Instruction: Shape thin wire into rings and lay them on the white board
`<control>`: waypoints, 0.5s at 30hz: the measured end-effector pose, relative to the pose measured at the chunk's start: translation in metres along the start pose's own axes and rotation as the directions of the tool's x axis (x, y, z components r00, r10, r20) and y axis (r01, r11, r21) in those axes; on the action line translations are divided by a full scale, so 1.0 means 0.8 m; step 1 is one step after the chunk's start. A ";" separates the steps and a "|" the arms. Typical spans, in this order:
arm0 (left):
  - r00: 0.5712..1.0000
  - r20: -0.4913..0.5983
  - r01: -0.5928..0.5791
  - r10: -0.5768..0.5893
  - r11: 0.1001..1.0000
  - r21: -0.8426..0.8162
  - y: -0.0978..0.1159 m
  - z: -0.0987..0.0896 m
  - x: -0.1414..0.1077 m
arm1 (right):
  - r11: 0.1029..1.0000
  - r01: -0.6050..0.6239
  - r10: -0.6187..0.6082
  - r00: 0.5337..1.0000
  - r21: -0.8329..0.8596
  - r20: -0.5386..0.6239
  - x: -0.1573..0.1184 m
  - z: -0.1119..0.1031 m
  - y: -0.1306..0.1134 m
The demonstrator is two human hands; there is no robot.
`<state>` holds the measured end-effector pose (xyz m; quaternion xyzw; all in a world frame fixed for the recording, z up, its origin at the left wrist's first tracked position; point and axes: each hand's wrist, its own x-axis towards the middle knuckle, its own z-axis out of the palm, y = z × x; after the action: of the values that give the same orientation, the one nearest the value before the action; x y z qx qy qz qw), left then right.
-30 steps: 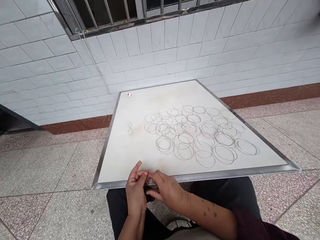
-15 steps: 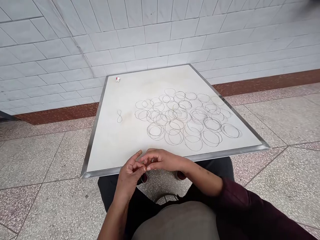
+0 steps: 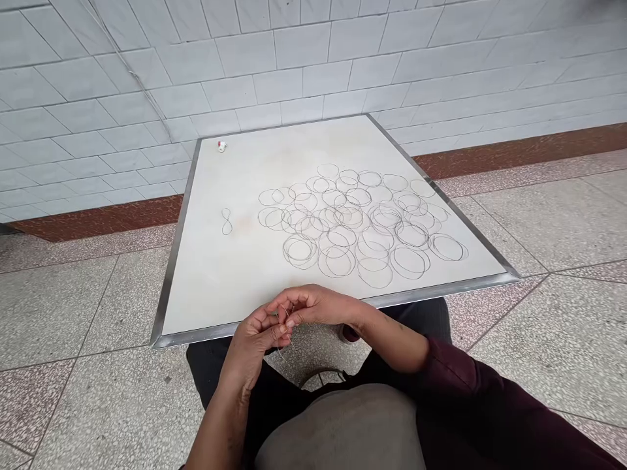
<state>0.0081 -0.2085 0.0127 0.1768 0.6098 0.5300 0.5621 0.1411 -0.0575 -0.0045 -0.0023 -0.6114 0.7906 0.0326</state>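
My left hand [image 3: 255, 341] and my right hand [image 3: 313, 305] meet at the table's near edge, fingertips pinched together. Between them is a thin wire loop [image 3: 283, 354], its lower end hanging below the fingers and a small curve showing above the thumbs. The fingers hide the middle of the wire. Past the hands, many thin wire rings [image 3: 337, 261] lie overlapping on the white table [image 3: 215, 287]. Apart from them on the left lies a wire twisted into a figure eight [image 3: 226, 221].
A small white and red object [image 3: 222, 146] stands at the table's far left corner. Metal trim [image 3: 196, 335] borders the tabletop. A tiled wall [image 3: 304, 46] rises behind it, with a thin cable [image 3: 134, 75] running down. Beneath the near edge are my legs and a round metal stool frame [image 3: 321, 376].
The view has shifted slightly, so the table sits a little left and higher. My left fingers have curled in, and my right fingers have closed over toward them around the wire.
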 end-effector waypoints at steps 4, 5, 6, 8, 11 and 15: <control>0.999 -0.019 0.026 -0.028 0.995 -0.095 0.001 0.002 0.001 | 0.998 -0.003 0.001 1.000 -0.069 -0.030 0.000 0.001 -0.003; 0.999 -0.015 0.030 -0.032 0.993 -0.116 0.002 0.002 0.001 | 0.998 -0.004 0.002 1.000 -0.064 -0.031 0.000 0.001 -0.004; 0.999 -0.010 0.034 -0.035 0.990 -0.137 0.002 0.002 0.001 | 0.999 -0.005 0.003 0.999 -0.046 -0.033 0.000 0.002 -0.004; 0.999 0.003 0.048 -0.048 0.983 -0.177 0.003 0.002 0.001 | 1.000 0.000 0.001 0.999 0.019 -0.044 0.001 0.004 -0.003; 0.999 0.000 0.051 -0.053 0.971 -0.235 0.004 0.002 0.001 | 0.993 0.027 -0.019 0.997 0.111 -0.076 0.004 0.008 0.001; 0.999 -0.027 0.028 -0.038 0.959 -0.281 0.004 0.000 0.001 | 0.987 0.055 -0.038 0.993 0.148 -0.115 0.006 0.010 0.004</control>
<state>0.0071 -0.2069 0.0150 0.0765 0.5403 0.6045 0.5804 0.1359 -0.0658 -0.0053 -0.0296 -0.5470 0.8323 0.0852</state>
